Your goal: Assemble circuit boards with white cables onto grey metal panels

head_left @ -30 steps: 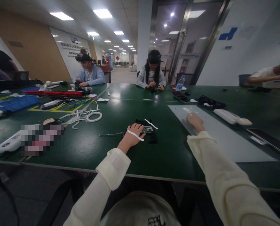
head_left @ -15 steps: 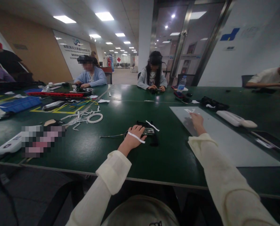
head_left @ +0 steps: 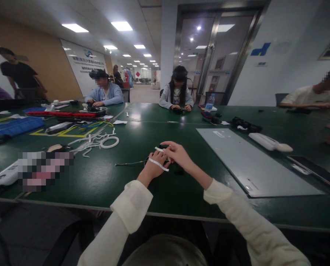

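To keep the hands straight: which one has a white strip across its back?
The left hand: a white strip crosses its back, while the right hand shows none there.

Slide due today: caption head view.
Left hand, crossed by a white strip, and right hand close together over green table.

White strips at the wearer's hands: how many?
2: one strip across the back of the left hand, another strip by the right hand; hands may hide more.

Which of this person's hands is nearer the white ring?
Left. The left hand is to the right of the white ring; the right hand is farther right.
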The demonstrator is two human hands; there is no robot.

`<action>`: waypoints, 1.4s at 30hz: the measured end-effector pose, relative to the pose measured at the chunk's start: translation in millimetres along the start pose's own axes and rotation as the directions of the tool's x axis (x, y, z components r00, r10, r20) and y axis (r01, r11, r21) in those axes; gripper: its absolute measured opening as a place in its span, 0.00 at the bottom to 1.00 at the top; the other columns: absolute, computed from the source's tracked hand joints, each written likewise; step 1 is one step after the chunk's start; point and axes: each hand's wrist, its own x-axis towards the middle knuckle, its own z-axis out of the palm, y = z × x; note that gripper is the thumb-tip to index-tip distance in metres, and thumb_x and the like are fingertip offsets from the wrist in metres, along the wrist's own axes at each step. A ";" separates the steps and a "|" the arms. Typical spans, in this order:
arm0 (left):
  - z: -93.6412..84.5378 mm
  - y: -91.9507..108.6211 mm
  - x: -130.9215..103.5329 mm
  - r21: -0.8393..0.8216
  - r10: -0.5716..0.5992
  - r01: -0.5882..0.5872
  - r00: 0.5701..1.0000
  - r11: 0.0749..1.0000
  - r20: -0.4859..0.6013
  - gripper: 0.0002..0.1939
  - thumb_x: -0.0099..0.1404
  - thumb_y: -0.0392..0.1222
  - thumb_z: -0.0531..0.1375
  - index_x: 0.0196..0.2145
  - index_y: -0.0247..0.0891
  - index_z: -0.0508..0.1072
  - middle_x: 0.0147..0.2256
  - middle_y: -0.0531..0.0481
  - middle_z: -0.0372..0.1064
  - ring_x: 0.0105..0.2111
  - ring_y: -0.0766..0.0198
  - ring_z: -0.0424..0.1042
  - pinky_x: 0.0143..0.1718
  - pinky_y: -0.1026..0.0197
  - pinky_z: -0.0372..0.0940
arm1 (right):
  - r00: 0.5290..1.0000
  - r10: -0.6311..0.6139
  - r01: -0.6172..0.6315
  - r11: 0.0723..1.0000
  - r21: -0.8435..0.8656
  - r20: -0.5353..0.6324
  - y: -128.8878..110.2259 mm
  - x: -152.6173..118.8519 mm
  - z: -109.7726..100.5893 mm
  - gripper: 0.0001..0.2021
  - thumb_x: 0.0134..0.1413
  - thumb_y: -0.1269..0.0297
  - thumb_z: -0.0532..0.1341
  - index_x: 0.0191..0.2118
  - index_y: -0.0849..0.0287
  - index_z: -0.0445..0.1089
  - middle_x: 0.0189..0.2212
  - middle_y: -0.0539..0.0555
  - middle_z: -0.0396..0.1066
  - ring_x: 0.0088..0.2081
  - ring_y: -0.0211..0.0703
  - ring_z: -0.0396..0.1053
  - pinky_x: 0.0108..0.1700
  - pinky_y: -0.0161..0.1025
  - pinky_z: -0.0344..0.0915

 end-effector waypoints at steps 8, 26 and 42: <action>10.7 -8.6 -4.9 0.005 0.033 -0.033 0.998 0.999 0.047 0.20 0.60 0.39 0.53 0.51 0.39 0.67 0.51 0.41 0.63 0.54 0.50 0.57 0.53 0.46 0.54 | 0.980 -0.187 0.197 0.956 -0.219 0.067 6.2 -9.3 37.7 0.12 0.51 0.69 0.57 0.42 0.62 0.70 0.37 0.53 0.71 0.35 0.35 0.68 0.39 0.34 0.65; 12.1 -9.8 -0.8 0.078 0.020 -0.029 0.994 0.997 0.103 0.22 0.64 0.41 0.49 0.56 0.45 0.57 0.57 0.46 0.54 0.56 0.54 0.53 0.52 0.48 0.57 | 0.988 0.021 0.137 0.367 -0.920 0.155 -13.5 -34.8 44.5 0.19 0.59 0.61 0.48 0.54 0.58 0.59 0.36 0.59 0.70 0.32 0.44 0.70 0.33 0.38 0.64; 1.6 -3.9 2.0 0.000 -0.001 0.001 1.000 1.000 0.018 0.20 0.64 0.49 0.51 0.51 0.39 0.62 0.51 0.43 0.61 0.50 0.55 0.60 0.49 0.50 0.59 | 0.793 -0.100 -0.535 0.359 -0.765 -0.601 82.1 1.0 -151.5 0.21 0.55 0.66 0.52 0.54 0.69 0.61 0.48 0.68 0.64 0.50 0.50 0.62 0.48 0.41 0.57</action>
